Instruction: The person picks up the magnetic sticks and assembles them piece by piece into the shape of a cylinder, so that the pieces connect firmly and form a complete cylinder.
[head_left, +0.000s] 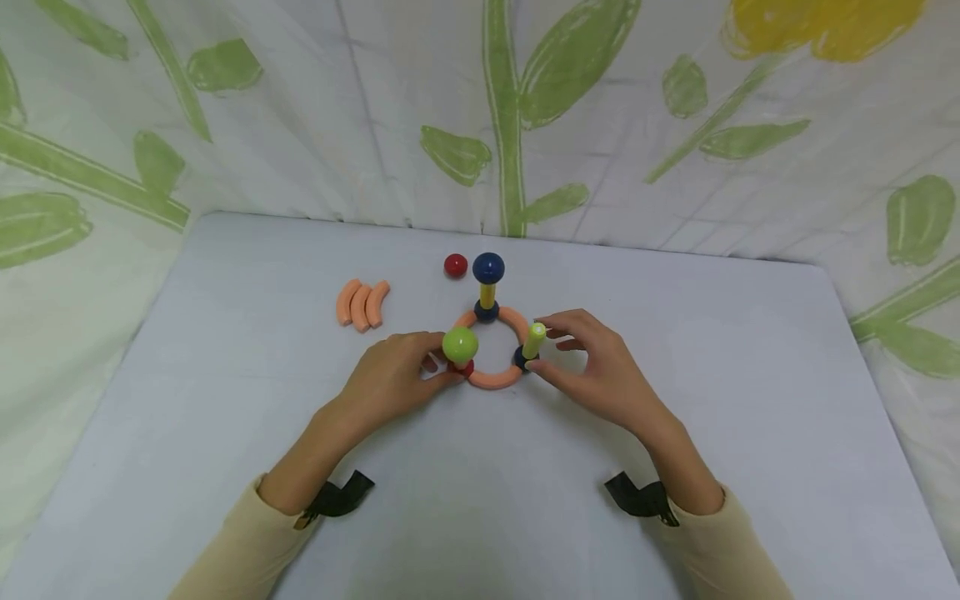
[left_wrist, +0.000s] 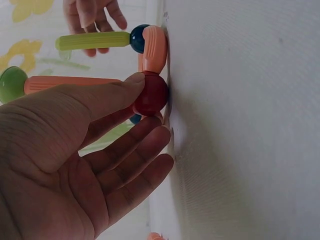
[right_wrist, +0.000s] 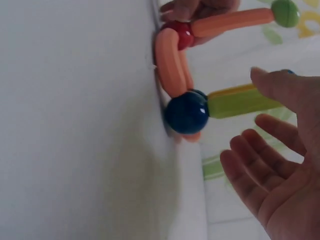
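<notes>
An orange ring [head_left: 495,377] of curved segments lies flat near the middle of the white table [head_left: 750,417], with ball joints set into it and three rods standing up from them. The left hand [head_left: 390,379] pinches the red ball [left_wrist: 151,94] at the ring's left joint between thumb and fingers; an orange rod [left_wrist: 70,82] topped by a green ball [head_left: 460,343] rises from that joint. The right hand [head_left: 600,367] stands open, fingers relaxed, the thumb tip at the yellow-green rod [right_wrist: 240,100] that rises from a dark blue ball [right_wrist: 187,112]. At the far joint a yellow rod [head_left: 487,294] carries a blue ball [head_left: 488,267]. A loose red ball [head_left: 455,265] and three spare orange segments [head_left: 362,303] lie apart, farther back to the left.
</notes>
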